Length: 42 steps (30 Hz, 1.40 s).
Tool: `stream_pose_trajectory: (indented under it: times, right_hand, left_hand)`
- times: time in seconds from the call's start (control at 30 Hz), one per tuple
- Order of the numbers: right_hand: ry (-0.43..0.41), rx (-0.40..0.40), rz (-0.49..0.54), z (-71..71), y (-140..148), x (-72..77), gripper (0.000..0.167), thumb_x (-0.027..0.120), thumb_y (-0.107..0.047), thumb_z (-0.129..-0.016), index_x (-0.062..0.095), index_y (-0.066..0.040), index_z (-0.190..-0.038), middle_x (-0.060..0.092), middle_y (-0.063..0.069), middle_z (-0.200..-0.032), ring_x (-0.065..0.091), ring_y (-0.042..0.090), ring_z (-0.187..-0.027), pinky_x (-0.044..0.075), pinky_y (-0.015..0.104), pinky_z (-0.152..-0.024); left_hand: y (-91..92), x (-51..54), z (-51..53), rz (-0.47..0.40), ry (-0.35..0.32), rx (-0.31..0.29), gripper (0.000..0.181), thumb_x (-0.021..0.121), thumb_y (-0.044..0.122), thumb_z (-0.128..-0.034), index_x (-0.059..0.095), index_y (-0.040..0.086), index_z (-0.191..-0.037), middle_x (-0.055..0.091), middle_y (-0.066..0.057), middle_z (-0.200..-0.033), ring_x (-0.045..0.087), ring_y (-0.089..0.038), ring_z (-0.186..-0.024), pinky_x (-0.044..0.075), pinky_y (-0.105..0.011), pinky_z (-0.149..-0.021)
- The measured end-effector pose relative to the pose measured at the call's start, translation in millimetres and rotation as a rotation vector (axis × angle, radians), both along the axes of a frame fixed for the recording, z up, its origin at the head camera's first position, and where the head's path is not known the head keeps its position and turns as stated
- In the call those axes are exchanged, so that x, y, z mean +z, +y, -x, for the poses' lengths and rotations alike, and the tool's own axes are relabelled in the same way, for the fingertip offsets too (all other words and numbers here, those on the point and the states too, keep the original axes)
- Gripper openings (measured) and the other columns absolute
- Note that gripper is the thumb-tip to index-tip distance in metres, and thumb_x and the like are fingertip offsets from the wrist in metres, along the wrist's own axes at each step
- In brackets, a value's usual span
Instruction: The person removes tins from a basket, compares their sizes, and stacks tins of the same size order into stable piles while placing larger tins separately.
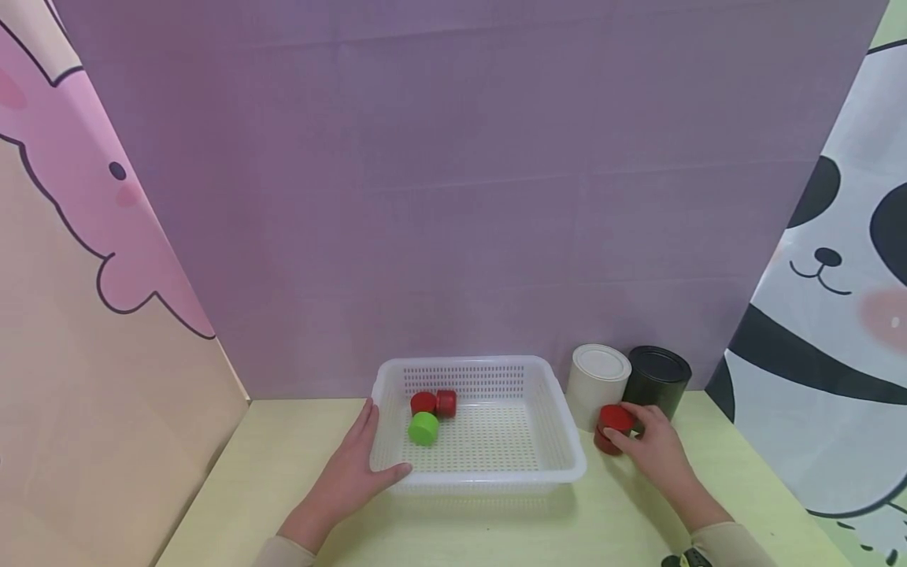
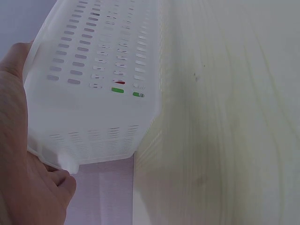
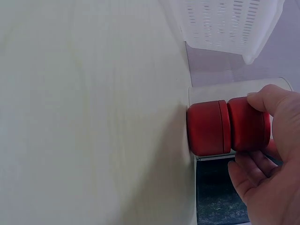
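My left hand [image 1: 346,474] grips the near-left corner of a white plastic basket [image 1: 489,477], its thumb on the front rim and fingers along the left side. Inside the basket's left part sit two small red tins, one upright [image 1: 423,403] and one on its side [image 1: 447,403], beside a green tin [image 1: 423,429]. On the right, my right hand [image 1: 657,450] pinches an upper red tin [image 3: 247,125] between thumb and fingers. That tin is on or just above a lower red tin [image 3: 206,128] standing on the table.
A white can [image 1: 597,386] and a black can [image 1: 657,376] stand behind the red tins, right of the basket. A purple backdrop [image 1: 453,197] rises behind the pale wooden table [image 1: 489,535], with printed panels at left and right.
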State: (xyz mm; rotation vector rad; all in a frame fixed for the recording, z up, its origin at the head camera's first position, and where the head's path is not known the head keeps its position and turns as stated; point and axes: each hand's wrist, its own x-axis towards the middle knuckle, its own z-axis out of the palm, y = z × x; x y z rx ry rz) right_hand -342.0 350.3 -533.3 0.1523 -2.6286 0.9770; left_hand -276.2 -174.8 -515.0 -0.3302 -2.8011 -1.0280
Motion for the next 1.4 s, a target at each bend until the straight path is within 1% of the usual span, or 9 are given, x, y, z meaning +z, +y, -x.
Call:
stream_pose_trajectory:
  times: [0.2, 0.37, 0.47, 0.67, 0.93, 1.03, 1.2, 1.27, 1.4]
  right_hand:
    - [-0.010, 0.005, 0.009, 0.5, 0, -1.5, 0.064, 0.089, -0.022, -0.096, 0.062, 0.014, -0.142, 0.063, 0.030, -0.126, 0.065, 0.041, -0.111, 0.062, 0.043, -0.086]
    - [-0.031, 0.019, 0.029, -0.4, 1, -1.7, 0.070, 0.089, -0.020, -0.096, 0.055, 0.016, -0.146, 0.059, 0.033, -0.131, 0.064, 0.046, -0.118, 0.059, 0.055, -0.095]
    - [-0.025, 0.024, 0.051, -0.7, 0, -2.0, 0.075, 0.090, -0.019, -0.094, 0.051, 0.018, -0.147, 0.057, 0.035, -0.133, 0.062, 0.046, -0.119, 0.057, 0.055, -0.096]
    - [0.030, 0.012, 0.072, -3.4, -2, -1.5, 0.073, 0.092, -0.019, -0.092, 0.054, 0.017, -0.144, 0.056, 0.031, -0.130, 0.056, 0.042, -0.118, 0.054, 0.044, -0.093]
    - [0.125, -0.010, 0.065, -5.6, -3, 4.3, 0.064, 0.092, -0.016, -0.092, 0.059, 0.012, -0.139, 0.050, 0.031, -0.135, 0.055, 0.048, -0.122, 0.048, 0.062, -0.103]
    - [0.200, -0.019, 0.057, -6.6, -6, 9.3, 0.056, 0.092, -0.012, -0.092, 0.063, 0.008, -0.135, 0.052, 0.027, -0.133, 0.056, 0.045, -0.120, 0.050, 0.052, -0.101]
    - [0.352, 0.009, 0.075, -9.7, -14, 18.9, 0.042, 0.093, -0.005, -0.088, 0.071, 0.004, -0.123, 0.058, 0.018, -0.125, 0.056, 0.030, -0.114, 0.043, 0.015, -0.093]
    - [0.389, 0.041, 0.092, -10.5, -20, 23.6, 0.037, 0.092, -0.001, -0.087, 0.072, 0.004, -0.118, 0.058, 0.016, -0.122, 0.054, 0.025, -0.112, 0.040, 0.011, -0.092]
    - [0.413, 0.079, 0.091, -11.0, -32, 33.9, 0.033, 0.091, 0.002, -0.086, 0.074, 0.000, -0.114, 0.060, 0.011, -0.120, 0.052, 0.014, -0.109, 0.042, 0.014, -0.090]
  left_hand:
    - [-0.9, -0.8, 1.6, 0.006, -0.001, -0.001, 0.128, 0.082, 0.072, -0.0896, 0.016, 0.004, -0.176, 0.009, -0.010, -0.186, 0.020, -0.038, -0.168, 0.031, -0.060, -0.130]
    - [-2.2, -3.0, 2.8, 0.009, 0.003, -0.007, 0.129, 0.080, 0.074, -0.0897, 0.016, 0.004, -0.176, 0.008, -0.009, -0.186, 0.020, -0.037, -0.168, 0.031, -0.059, -0.131]
    - [-2.1, -2.6, 1.8, 0.013, 0.003, -0.008, 0.128, 0.079, 0.074, -0.0900, 0.016, 0.003, -0.176, 0.008, -0.009, -0.186, 0.020, -0.038, -0.168, 0.031, -0.060, -0.131]
    - [-1.4, -1.0, 0.0, 0.009, 0.012, -0.014, 0.128, 0.080, 0.072, -0.0904, 0.017, 0.001, -0.176, 0.010, -0.013, -0.185, 0.021, -0.040, -0.168, 0.031, -0.060, -0.130]
    - [-2.0, -3.3, 2.0, 0.008, 0.010, -0.011, 0.128, 0.079, 0.073, -0.0907, 0.017, 0.001, -0.176, 0.010, -0.014, -0.185, 0.021, -0.040, -0.168, 0.032, -0.062, -0.130]
    - [-2.2, -4.1, 3.5, 0.006, 0.001, -0.010, 0.128, 0.079, 0.074, -0.0905, 0.015, 0.003, -0.176, 0.009, -0.012, -0.186, 0.020, -0.038, -0.168, 0.031, -0.061, -0.130]
    - [-2.7, -5.0, 4.9, 0.002, 0.001, -0.012, 0.129, 0.078, 0.075, -0.0901, 0.015, 0.003, -0.176, 0.008, -0.012, -0.186, 0.019, -0.038, -0.168, 0.030, -0.060, -0.131]
    - [-2.8, -4.7, 4.4, 0.000, 0.001, -0.012, 0.129, 0.079, 0.075, -0.0900, 0.016, 0.003, -0.176, 0.009, -0.012, -0.186, 0.019, -0.038, -0.168, 0.030, -0.060, -0.131]
    - [-2.7, -4.4, 3.8, -0.006, 0.003, -0.012, 0.129, 0.079, 0.075, -0.0900, 0.016, 0.003, -0.176, 0.009, -0.012, -0.186, 0.020, -0.038, -0.168, 0.030, -0.061, -0.131]
